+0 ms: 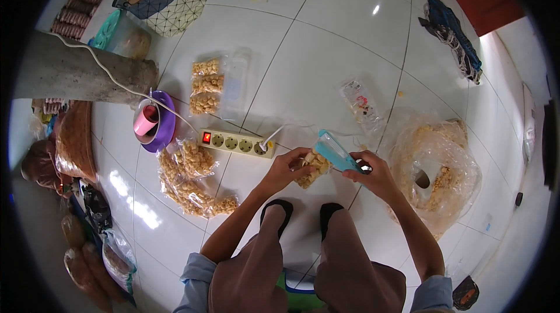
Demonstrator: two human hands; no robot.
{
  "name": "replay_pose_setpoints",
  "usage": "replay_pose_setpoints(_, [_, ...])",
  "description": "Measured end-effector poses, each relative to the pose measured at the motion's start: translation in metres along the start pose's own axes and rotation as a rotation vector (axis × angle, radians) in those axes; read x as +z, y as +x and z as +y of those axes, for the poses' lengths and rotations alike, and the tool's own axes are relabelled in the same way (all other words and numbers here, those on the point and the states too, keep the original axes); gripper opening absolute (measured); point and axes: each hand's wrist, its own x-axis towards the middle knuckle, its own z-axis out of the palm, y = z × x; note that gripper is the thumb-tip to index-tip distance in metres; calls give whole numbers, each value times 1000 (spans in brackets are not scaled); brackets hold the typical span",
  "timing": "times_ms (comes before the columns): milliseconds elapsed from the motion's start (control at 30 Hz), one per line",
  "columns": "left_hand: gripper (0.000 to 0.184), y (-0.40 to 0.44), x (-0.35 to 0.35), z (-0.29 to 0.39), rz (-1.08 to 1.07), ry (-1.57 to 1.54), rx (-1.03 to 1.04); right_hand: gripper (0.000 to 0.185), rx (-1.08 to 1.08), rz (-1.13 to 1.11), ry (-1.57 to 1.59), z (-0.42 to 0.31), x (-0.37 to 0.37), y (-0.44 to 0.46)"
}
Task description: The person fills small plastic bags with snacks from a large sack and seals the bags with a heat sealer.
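Note:
My left hand is closed on a small clear bag of golden snacks, held above the floor between my knees and the power strip. My right hand grips a light blue handheld tool, whose front end lies against the top of the bag. A white cable runs from near the tool toward the plug in the power strip, whose switch glows red. Left of the strip lie filled snack bags. A large clear bag of loose snacks stands to the right.
Flat packs of snacks lie beyond the strip. A purple bowl with a pink cup is beside a grey pillar. A plastic packet, a handbag and dark cloth lie farther off.

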Motion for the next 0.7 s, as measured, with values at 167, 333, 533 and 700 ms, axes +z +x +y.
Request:
replay_pose_setpoints(167, [41, 1, -1, -3, 2, -5, 22, 44, 14, -6, 8, 0, 0, 1])
replay_pose_setpoints(333, [42, 0, 0, -4, 2, -27, -3, 39, 18, 11, 2, -1, 1, 2])
replay_pose_setpoints(533, [42, 0, 0, -7, 6, -3, -13, 34, 31, 36, 55, -5, 1, 2])
replay_pose_setpoints(700, [41, 0, 0, -7, -3, 2, -7, 36, 27, 28, -31, -5, -1, 2])
